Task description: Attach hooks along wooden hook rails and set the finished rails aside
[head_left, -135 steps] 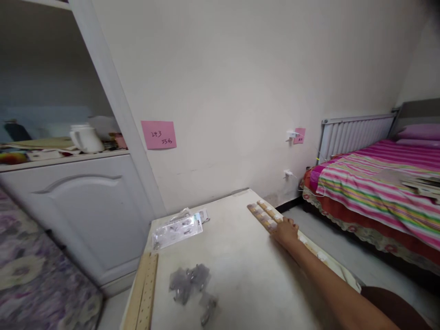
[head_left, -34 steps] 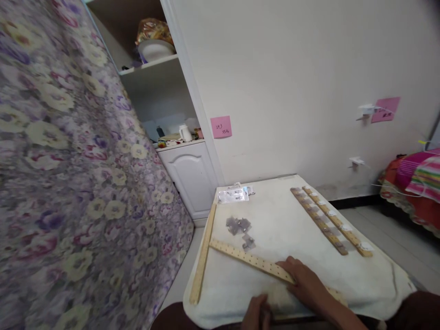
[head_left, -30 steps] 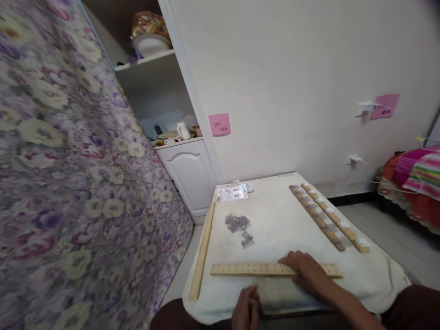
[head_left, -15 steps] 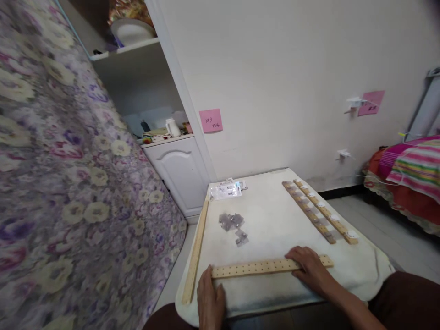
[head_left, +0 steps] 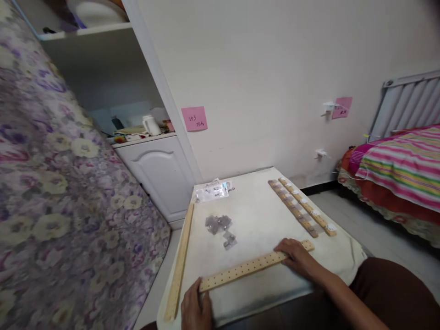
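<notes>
A long pale wooden strip with rows of small holes (head_left: 245, 270) lies across the near part of the table, between my two hands. My left hand (head_left: 195, 308) grips its left end, thumb on the near side and fingers at the far edge. Toward the other end, my right hand (head_left: 296, 257) is closed over the strip, with a short piece showing past the fingers. Beyond the strip sit several small clear bags with dark bits in them (head_left: 218, 223), and one similar bag (head_left: 229, 240) lies apart, closer to me.
Another wooden strip (head_left: 180, 263) runs along the table's left edge. On the right lie two strips, one bearing small clear bags (head_left: 292, 207), the other white pieces (head_left: 307, 206). Clear packaging (head_left: 211, 192) rests at the back left of the white-covered table (head_left: 254, 206). A floral curtain (head_left: 85, 206) hangs left.
The camera view has turned to the right, so everything sits further left. The held strip now slants more, its right end higher in view. Both hands keep their hold.
</notes>
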### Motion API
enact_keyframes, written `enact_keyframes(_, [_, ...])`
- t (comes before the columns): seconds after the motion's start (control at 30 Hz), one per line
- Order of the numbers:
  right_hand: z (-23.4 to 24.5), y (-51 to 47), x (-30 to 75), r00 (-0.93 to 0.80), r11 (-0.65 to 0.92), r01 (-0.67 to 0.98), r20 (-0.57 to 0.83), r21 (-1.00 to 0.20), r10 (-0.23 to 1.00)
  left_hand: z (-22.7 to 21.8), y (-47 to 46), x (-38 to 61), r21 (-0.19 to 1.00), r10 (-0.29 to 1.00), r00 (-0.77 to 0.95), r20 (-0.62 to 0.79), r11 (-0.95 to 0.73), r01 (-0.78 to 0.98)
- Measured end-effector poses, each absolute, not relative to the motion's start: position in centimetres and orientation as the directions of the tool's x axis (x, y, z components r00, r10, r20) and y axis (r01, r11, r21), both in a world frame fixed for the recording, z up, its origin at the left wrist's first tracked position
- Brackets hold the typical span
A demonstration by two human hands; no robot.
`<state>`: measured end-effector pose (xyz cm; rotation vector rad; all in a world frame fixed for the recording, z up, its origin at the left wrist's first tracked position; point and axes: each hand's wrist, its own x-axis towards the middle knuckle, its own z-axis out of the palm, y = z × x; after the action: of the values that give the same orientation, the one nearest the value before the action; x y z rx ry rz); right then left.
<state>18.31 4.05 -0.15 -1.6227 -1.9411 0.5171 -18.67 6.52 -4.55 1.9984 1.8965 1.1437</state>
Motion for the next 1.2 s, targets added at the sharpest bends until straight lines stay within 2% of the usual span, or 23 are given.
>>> enact_keyframes(0.17, [-1.0, 4.0, 18.4, -0.117, 0.196, 0.753, 0.166, -0.628, 0.979, -4.5, 6.6, -19.2, 0.623, 0.936, -0.113, 0.333, -0.129, 0.772])
enact_keyframes(0.37, [-1.6, 4.3, 18.8, -0.102, 0.151, 0.719, 0.111, -0.679, 0.989, -4.8, 6.3, -19.5, 0.641, 0.937, -0.133, 0.324, -0.114, 0.759])
enact_keyframes(0.57, [-0.2, 6.7, 15.8, 0.006, 0.146, 0.555, 0.18, -0.819, 0.984, -4.9, 6.0, -19.4, 0.662, 0.933, -0.151, 0.328, -0.112, 0.741])
enact_keyframes(0.73, [-0.2, 11.2, 10.1, 0.054, 0.119, 0.511, 0.17, -0.851, 0.984, -5.1, 5.9, -19.5, 0.678, 0.932, -0.149, 0.331, -0.124, 0.725])
enact_keyframes(1.03, [-1.0, 15.6, 4.7, 0.163, -0.084, 0.622, 0.024, -0.779, 0.986, -5.5, 5.9, -19.7, 0.66, 0.934, -0.132, 0.331, -0.129, 0.74])
enact_keyframes(1.2, [-1.1, 15.4, 4.7, 0.167, -0.111, 0.656, 0.0, -0.747, 0.986, -5.5, 5.8, -19.6, 0.65, 0.925, -0.13, 0.357, -0.146, 0.746])
